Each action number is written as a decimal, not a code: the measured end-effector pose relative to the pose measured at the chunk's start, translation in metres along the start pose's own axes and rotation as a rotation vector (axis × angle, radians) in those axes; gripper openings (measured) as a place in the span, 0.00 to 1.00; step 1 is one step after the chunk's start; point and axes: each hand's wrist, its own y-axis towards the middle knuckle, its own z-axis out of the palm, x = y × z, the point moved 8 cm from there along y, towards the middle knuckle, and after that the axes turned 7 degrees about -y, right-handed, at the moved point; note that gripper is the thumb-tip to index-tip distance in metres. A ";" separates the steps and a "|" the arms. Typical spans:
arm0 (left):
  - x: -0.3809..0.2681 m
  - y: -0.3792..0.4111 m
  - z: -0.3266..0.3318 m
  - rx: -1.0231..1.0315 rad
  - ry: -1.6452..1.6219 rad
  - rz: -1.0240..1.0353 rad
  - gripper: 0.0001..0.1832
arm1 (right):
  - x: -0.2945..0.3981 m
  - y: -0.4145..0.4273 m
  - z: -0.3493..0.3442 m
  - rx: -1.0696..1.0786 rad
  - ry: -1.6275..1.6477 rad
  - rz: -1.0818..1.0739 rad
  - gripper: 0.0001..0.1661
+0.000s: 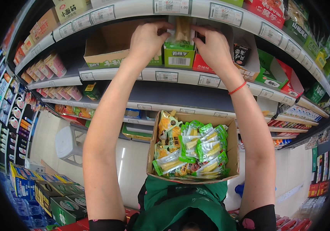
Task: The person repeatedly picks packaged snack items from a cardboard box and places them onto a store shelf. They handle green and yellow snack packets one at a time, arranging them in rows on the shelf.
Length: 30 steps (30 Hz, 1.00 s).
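My left hand (150, 39) and my right hand (212, 43) reach onto a store shelf, one on each side of a clear-and-green snack packet (183, 33). The packet stands in a small green display box (179, 57) bearing a barcode. Fingertips of both hands are at the packet's edges; whether they grip it is hard to tell. A red carton (202, 62) is beside the green box, under my right hand. Below, in front of my body, a cardboard box (237, 144) holds many green-edged packets (212, 148) and several yellow-orange pouches (167, 127).
A wide cardboard display carton (102, 55) is left of the green box. The price-tag rail (191, 77) runs below, another shelf rail (141, 14) above. Open green (271, 72) and red (290, 79) cartons stand at right. A grey plastic stool (66, 141) is on the floor at left.
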 end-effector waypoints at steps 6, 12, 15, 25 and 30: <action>-0.024 -0.016 0.003 -0.057 0.296 0.261 0.10 | 0.017 -0.011 -0.003 -0.083 -0.140 -0.206 0.14; -0.031 -0.029 -0.001 -0.152 0.322 0.355 0.07 | 0.031 -0.027 -0.005 -0.183 -0.201 -0.303 0.10; -0.043 -0.033 0.000 -0.033 0.283 0.380 0.07 | 0.042 -0.029 -0.012 -0.154 -0.165 -0.330 0.08; -0.039 -0.036 0.027 0.345 0.297 0.275 0.17 | 0.048 -0.028 0.007 0.093 -0.179 -0.366 0.17; -0.035 -0.034 0.032 0.363 0.309 0.243 0.20 | 0.043 -0.026 0.017 0.084 -0.216 -0.379 0.17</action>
